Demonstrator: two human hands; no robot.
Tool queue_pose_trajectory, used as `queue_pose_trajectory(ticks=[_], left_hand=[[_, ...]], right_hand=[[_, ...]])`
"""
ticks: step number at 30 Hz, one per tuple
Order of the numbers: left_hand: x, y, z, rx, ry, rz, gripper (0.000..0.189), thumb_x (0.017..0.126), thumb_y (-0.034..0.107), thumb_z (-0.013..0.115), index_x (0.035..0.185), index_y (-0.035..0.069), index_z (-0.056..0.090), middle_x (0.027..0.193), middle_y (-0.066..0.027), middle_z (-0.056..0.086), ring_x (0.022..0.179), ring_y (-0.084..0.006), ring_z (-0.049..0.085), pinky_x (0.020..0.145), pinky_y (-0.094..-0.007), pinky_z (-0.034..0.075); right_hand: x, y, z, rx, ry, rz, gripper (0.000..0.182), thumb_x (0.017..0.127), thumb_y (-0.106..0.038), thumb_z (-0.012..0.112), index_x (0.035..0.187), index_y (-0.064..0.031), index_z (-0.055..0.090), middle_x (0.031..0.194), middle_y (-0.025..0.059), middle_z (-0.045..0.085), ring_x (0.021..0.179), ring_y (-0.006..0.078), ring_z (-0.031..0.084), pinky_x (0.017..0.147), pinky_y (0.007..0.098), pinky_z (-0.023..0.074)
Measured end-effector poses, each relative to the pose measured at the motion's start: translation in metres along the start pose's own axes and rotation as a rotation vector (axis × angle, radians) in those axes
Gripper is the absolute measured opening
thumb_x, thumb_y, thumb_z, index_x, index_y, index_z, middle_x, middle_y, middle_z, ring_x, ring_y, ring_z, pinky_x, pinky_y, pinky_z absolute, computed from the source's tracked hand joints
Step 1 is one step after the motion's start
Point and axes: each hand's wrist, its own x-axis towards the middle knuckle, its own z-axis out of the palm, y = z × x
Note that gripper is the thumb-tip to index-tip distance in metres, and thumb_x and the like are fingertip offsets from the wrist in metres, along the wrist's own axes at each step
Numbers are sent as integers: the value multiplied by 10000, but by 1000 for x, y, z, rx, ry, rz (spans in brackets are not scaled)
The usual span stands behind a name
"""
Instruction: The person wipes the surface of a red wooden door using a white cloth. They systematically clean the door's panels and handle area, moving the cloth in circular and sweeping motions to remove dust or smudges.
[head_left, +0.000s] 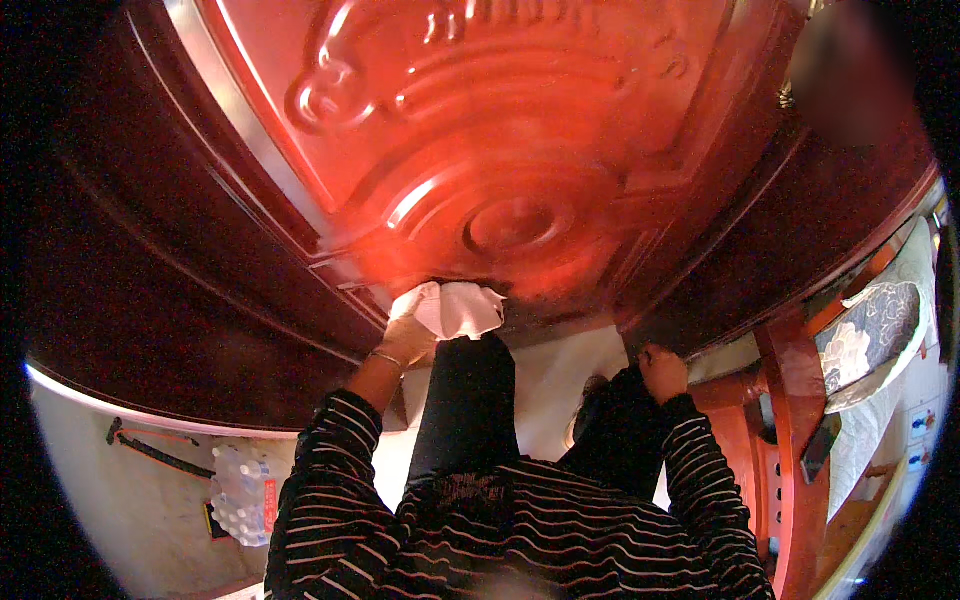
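A red door panel (517, 150) with raised curved mouldings and a round boss fills the upper middle of the head view. My left hand (411, 322) holds a folded pinkish-white cloth (469, 309) against the panel's lower edge, just above my left knee. The cloth hides part of its fingers. My right hand (663, 372), lower and to the right, rests over my right knee with its fingers curled. Whether it holds anything cannot be made out.
Dark red surrounds (187, 300) flank the panel. A plastic-wrapped pack of bottles (244, 499) and a black strap-like thing (161, 454) lie at lower left. At right stands red wooden furniture (795, 420) with a flower-patterned cushion (870, 337).
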Motion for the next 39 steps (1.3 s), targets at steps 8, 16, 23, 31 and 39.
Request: queue_pose_trajectory(ticks=[8,16,23,31,39], left_hand=[[-44,-13,-48,-661,757,-541,628,792,174,760,1313,-5,457,1274,-178,522,1249,-358,461,1142,-435,317],[-49,-2,-27,-338,-78,-669,622,846,396,686,1329,45,511,1233,-197,610,1119,-388,587,979,-491,450],[-1,10,-5,-532,-392,-285,593,927,501,560,1340,78,533,1234,-229,644,1123,-401,622,986,-517,460],[29,23,21,-1509,186,-230,518,1050,323,436,1519,128,336,1460,-58,487,1380,-241,416,1190,-379,268],[91,59,-27,-1569,-23,122,427,1024,265,415,1402,88,500,1444,-107,535,1365,-286,452,1191,-463,273]], right_hand=[[-4,-7,-15,0,53,-83,207,925,-260,615,913,-70,696,848,218,695,767,429,671,675,542,541],[-1,-20,-20,-65,-84,-53,270,953,-321,568,1006,-79,674,885,220,695,816,426,667,703,547,533],[4,-3,-5,10,-131,-9,306,944,-345,556,1012,-80,693,894,211,699,822,428,668,729,544,540],[0,-28,-25,39,-52,-1,270,918,-315,592,1008,-86,705,935,198,712,838,414,684,745,530,553],[1,-16,-16,107,-38,-56,248,901,-303,609,969,-81,696,889,209,694,796,408,676,736,521,541]])
